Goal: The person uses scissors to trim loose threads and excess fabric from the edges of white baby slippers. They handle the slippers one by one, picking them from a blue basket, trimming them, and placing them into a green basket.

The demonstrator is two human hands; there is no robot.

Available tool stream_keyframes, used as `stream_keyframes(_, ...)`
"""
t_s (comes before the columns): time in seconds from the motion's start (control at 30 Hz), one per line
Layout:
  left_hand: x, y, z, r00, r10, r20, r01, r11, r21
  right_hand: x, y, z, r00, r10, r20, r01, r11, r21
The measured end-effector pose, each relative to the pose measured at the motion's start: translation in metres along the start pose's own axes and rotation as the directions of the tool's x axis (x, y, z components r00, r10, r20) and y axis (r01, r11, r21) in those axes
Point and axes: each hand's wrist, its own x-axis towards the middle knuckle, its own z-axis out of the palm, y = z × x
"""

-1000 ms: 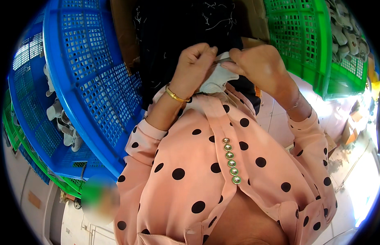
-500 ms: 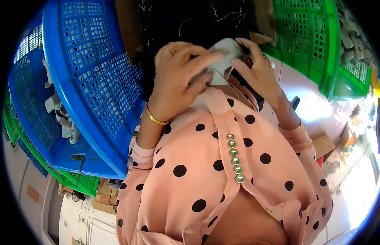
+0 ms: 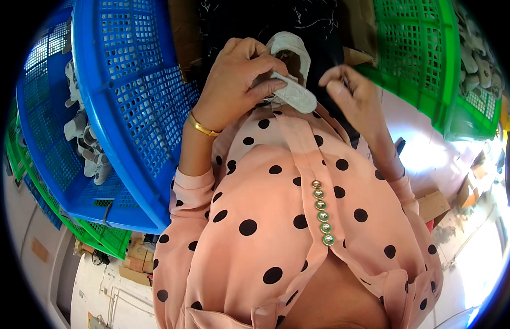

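Observation:
A small pale grey-white shoe (image 3: 299, 97) is in my left hand (image 3: 235, 82), held over my lap. Thumb and fingers pinch it at the left side. A rounded strap or tongue points toward me, and the opening with its curved rim lies beyond it. To the right of the shoe, and apart from it, is my right hand (image 3: 356, 98). Its fingers are curled in with the thumb against them; whatever they may hold is hidden or too small to make out.
On the left stand blue crates (image 3: 137, 104) with several small pale shoes (image 3: 90, 151) inside. A green crate (image 3: 425, 66) on the right also holds pale shoes (image 3: 480, 68). Dark cloth (image 3: 249, 19) strewn with loose threads covers my lap. Cardboard (image 3: 433, 205) lies at the right.
My right hand has let go of the shoe and drawn off to the right. The shoe has turned in my left hand, so its opening and strap now show.

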Motion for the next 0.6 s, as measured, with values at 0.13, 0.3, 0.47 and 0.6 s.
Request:
stream_keyframes(0.13,0.002,-0.005,0.003,0.999,-0.014,-0.033,0.012,0.999,-0.048,-0.012,-0.006,0.023,0.99,0.069,0.125,-0.073,0.997,0.026)
stream_keyframes(0.3,0.003,0.008,-0.006,0.985,0.063,-0.16,-0.073,0.996,-0.055,-0.01,-0.006,0.032,0.978,0.095,0.186,-0.16,0.912,0.377)
stream_keyframes(0.47,0.0,0.019,0.002,0.973,0.073,-0.219,-0.099,0.989,-0.111,0.002,-0.024,0.02,0.977,-0.081,0.197,-0.035,0.85,0.525)
stream_keyframes(0.6,0.005,0.031,0.001,0.958,0.036,-0.284,-0.078,0.987,-0.138,0.016,-0.036,0.001,0.953,-0.1,0.287,-0.017,0.926,0.377)
